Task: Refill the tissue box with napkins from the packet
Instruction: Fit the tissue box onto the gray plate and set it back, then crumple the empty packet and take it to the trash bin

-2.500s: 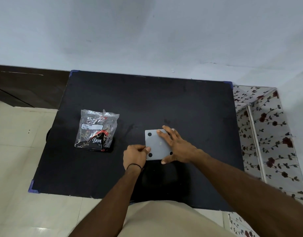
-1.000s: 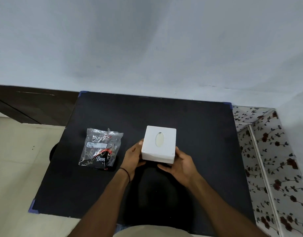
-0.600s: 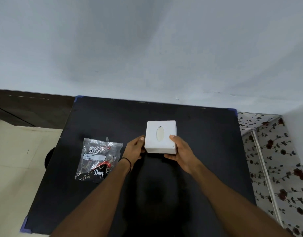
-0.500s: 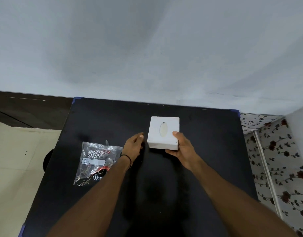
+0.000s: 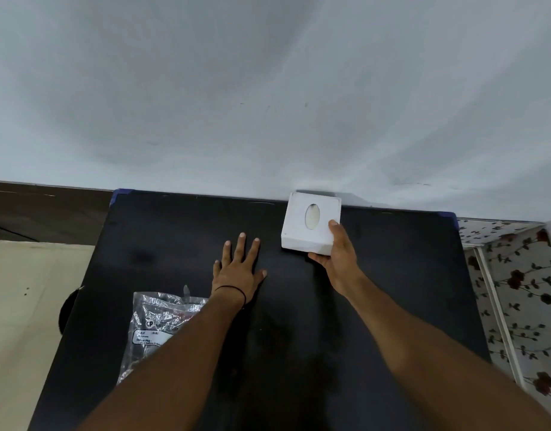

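Note:
The white square tissue box (image 5: 302,225), with an oval slot on top showing white tissue, is at the far edge of the black table (image 5: 180,231), against the wall. My right hand (image 5: 336,259) grips its near right corner, thumb on top. My left hand (image 5: 238,269) rests flat on the table with fingers spread, left of the box and apart from it. The clear plastic napkin packet (image 5: 156,325) lies near the left front; my left forearm hides its right part.
A grey wall rises right behind the table. Beige floor tiles (image 5: 22,306) lie to the left. A white surface with a red rose pattern (image 5: 523,293) stands to the right of the table.
The box was turned slot-up, then carried away from me to the table's far edge. My left hand let go of it and now lies flat on the table.

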